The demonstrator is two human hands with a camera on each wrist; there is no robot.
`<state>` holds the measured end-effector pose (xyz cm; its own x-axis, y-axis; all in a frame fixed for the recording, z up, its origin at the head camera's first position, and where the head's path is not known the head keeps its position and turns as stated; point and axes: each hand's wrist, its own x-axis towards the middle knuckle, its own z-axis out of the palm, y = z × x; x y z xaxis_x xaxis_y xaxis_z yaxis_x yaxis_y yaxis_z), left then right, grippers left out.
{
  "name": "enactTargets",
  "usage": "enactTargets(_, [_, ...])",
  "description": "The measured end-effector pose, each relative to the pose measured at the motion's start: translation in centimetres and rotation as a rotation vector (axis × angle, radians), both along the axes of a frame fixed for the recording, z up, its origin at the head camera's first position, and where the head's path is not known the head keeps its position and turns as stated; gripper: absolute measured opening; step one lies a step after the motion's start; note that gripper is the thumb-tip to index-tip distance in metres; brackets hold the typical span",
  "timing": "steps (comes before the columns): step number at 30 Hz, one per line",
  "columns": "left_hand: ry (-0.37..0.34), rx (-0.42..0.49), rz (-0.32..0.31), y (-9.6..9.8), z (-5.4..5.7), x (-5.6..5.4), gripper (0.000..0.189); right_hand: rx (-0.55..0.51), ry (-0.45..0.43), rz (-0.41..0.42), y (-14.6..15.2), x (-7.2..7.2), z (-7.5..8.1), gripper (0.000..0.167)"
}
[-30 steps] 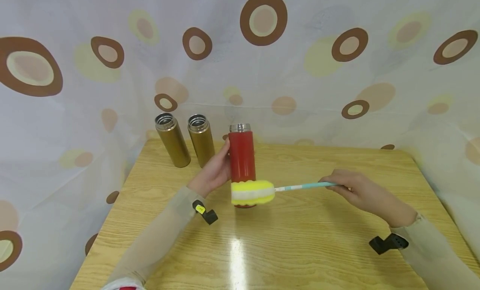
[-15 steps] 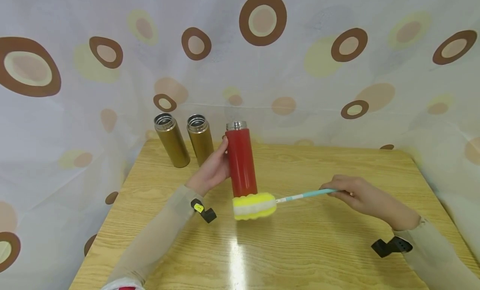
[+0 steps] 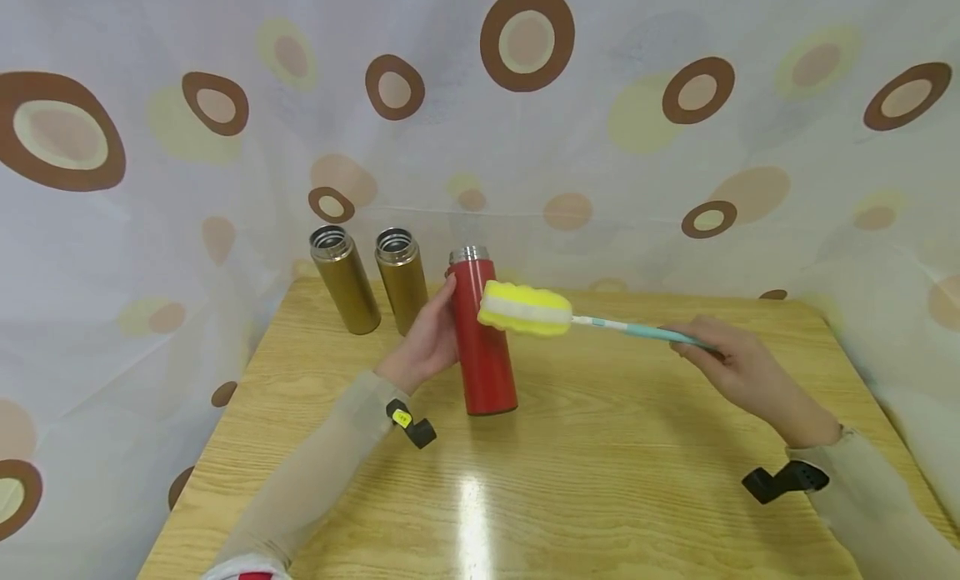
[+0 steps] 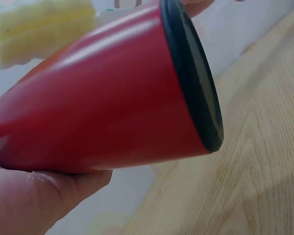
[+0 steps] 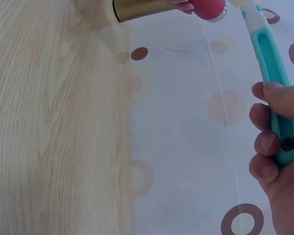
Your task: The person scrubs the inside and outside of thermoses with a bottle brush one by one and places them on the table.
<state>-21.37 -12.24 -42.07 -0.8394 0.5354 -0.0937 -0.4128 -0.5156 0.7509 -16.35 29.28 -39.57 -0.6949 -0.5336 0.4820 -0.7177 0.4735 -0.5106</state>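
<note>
My left hand (image 3: pixel 429 340) holds a red vacuum flask (image 3: pixel 483 363) round its left side, lifted off the table and slightly tilted. Its steel mouth faces up without a lid; the dark base (image 4: pixel 193 78) shows in the left wrist view. The fingers behind the flask are hidden. My right hand (image 3: pixel 746 380) grips the turquoise handle (image 5: pixel 274 63) of a sponge bottle brush. The brush's yellow and white sponge head (image 3: pixel 525 308) lies across the flask's upper right side in the head view; I cannot tell if they touch.
Two gold flasks (image 3: pixel 347 284) (image 3: pixel 402 284) without lids stand upright at the table's back left. The wooden table (image 3: pixel 637 472) meets a patterned curtain (image 3: pixel 600 188) behind and at both sides. Each wrist wears a black strap mount (image 3: pixel 787 480).
The brush dipped to the flask's base, then rose to its upper part, and its handle now slopes down to the right. The flask's top has leaned slightly left.
</note>
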Motion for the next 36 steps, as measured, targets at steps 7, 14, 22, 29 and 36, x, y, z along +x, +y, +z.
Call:
enactTargets(7, [0.053,0.042,-0.099,0.2,-0.1,0.0,0.064,0.006,0.046,-0.070,-1.0,0.0,0.2,0.039])
enactTargets(14, [0.067,-0.088,-0.079,0.3,-0.4,0.1,0.059,0.024,0.113,-0.140,-1.8,-0.1,0.7,0.039])
enactTargets(22, [0.127,-0.117,-0.100,0.4,-0.2,0.1,0.070,0.074,0.144,-0.061,-2.2,-0.3,0.5,0.033])
enactTargets(29, [0.137,-0.170,-0.024,0.0,-0.2,-0.2,0.082,0.138,0.122,0.059,-1.7,-0.3,0.0,0.025])
enactTargets(36, [0.117,-0.136,0.005,-0.1,0.1,-0.4,0.070,0.180,0.041,0.163,-1.5,0.4,-0.5,0.030])
